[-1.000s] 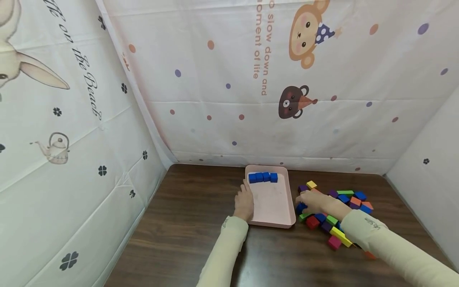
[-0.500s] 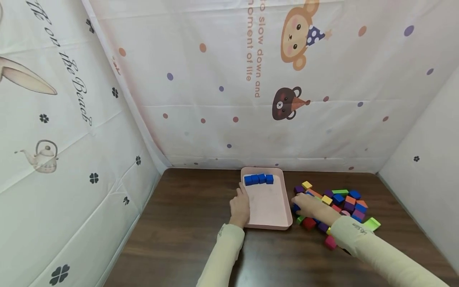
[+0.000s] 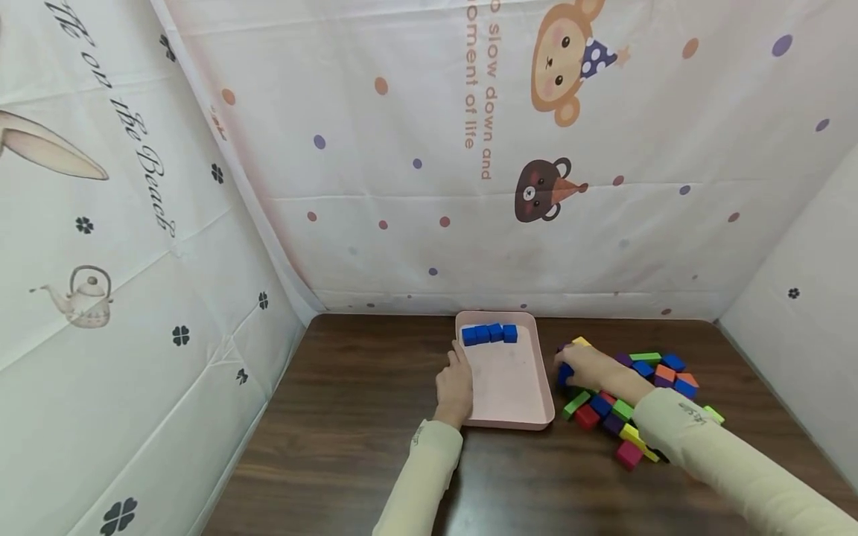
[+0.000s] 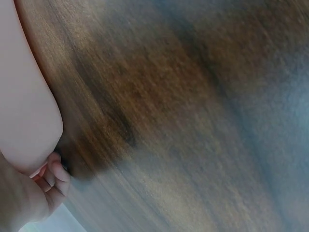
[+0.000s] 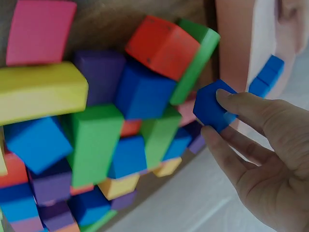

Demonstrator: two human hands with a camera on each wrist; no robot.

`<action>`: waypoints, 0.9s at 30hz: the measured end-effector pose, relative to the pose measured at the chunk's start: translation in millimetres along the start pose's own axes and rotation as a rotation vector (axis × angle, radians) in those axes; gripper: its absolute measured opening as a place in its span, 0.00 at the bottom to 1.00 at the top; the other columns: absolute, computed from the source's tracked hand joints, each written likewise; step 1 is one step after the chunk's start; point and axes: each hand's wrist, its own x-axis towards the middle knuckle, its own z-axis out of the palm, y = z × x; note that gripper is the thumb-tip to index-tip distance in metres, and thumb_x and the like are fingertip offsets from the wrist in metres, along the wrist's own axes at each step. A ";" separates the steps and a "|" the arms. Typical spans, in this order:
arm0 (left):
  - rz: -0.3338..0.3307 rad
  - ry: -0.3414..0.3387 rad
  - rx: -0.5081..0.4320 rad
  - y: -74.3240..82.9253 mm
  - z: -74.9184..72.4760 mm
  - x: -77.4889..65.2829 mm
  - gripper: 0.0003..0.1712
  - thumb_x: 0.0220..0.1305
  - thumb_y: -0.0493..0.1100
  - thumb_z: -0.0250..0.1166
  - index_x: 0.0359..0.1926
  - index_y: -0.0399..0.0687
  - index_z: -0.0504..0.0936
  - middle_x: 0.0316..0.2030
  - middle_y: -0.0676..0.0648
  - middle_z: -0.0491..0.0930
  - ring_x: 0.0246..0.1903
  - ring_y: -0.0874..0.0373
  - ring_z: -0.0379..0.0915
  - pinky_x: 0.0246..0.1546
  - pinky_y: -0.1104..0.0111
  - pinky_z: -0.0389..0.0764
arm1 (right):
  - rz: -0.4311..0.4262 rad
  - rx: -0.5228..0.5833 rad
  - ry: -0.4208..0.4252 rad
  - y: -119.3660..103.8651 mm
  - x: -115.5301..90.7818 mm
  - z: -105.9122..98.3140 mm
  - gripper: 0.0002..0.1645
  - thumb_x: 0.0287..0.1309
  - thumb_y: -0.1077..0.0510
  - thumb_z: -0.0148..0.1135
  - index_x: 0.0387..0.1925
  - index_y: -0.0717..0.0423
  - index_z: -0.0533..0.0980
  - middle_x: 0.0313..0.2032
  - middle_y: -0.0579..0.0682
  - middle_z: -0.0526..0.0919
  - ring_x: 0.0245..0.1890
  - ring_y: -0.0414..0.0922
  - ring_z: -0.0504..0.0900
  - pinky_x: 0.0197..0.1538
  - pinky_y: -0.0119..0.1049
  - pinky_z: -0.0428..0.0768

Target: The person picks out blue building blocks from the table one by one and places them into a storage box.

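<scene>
In the right wrist view, my right hand (image 5: 270, 150) pinches a blue block (image 5: 212, 106) between thumb and fingertips. The head view has this right hand (image 3: 596, 370) at the left side of a block pile, just right of the pink tray (image 3: 509, 398). A row of several blue blocks (image 3: 488, 333) sits at the tray's far end. My left hand (image 3: 454, 383) holds the tray's left rim. The left wrist view shows its fingers (image 4: 57, 181) curled against the rim; part of that hand is out of frame.
Loose blocks in red, green, yellow, purple and orange lie to the right of the tray, among them a pink block (image 3: 628, 454) nearest the front. Behind the wooden table (image 3: 348, 417) hangs a printed white cloth (image 3: 375, 253).
My right hand has picked up the blue block at the pile's left side, and a green block beside it shows more fully. The left hand stays at the tray. The head view shifted slightly.
</scene>
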 end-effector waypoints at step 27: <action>-0.014 0.059 0.096 -0.7 20.7 -16.8 0.42 0.67 0.39 0.68 0.77 0.43 0.59 0.59 0.45 0.77 0.13 0.63 0.61 0.15 0.74 0.70 | 0.065 -0.039 0.061 -1.9 115.5 3.5 0.09 0.50 0.75 0.70 0.36 0.68 0.83 0.33 0.60 0.86 0.33 0.49 0.84 0.38 0.44 0.85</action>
